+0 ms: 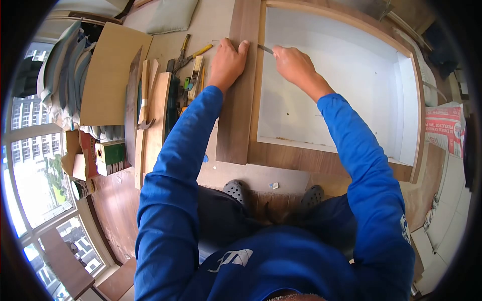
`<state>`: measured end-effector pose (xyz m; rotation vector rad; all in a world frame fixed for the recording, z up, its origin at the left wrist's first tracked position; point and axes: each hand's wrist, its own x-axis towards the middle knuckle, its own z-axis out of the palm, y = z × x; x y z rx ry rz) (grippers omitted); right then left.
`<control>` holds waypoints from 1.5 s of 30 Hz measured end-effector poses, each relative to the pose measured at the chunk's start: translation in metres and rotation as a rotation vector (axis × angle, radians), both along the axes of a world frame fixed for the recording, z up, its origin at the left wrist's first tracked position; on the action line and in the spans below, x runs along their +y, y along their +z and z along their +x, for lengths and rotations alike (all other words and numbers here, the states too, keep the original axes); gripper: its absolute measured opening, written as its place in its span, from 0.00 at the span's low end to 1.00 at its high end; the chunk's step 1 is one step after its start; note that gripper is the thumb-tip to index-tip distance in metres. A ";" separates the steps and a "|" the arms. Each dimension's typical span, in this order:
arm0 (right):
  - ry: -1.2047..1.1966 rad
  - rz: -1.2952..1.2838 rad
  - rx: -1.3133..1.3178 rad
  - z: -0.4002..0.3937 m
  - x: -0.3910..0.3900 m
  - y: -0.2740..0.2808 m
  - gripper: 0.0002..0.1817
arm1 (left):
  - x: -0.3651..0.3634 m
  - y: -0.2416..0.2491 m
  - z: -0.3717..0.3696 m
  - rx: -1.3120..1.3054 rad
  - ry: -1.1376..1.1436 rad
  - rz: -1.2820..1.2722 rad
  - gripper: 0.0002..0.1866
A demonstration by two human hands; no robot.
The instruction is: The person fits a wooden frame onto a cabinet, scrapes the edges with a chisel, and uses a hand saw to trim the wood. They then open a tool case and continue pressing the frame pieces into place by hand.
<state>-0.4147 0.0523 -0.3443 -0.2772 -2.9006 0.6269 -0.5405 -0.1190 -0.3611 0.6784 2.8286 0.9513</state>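
Note:
A brown wood-grain board [235, 120] lies along the left side of a shallow wooden cabinet box [293, 159] with a white inside. My left hand [228, 62] is closed at the board's left edge near its far end, thumb lying on top. In my right hand [293, 65] is a thin dark metal tool [265, 49], like a slim file or blade. Its tip points left and meets the box's wooden side, close to the board. The tool's handle end is hidden inside my fist.
Left of the board lie yellow-handled pliers [201, 51], a claw hammer [145, 100], a handsaw [133, 105] and wooden strips. Stacked sacks [63, 75] and a plywood sheet [113, 75] stand farther left by the windows. A red-and-white bag [444, 128] sits at the right.

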 end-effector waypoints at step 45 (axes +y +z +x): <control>-0.136 -0.080 -0.135 0.074 -0.083 0.023 0.10 | 0.002 0.005 0.003 -0.013 0.013 -0.016 0.38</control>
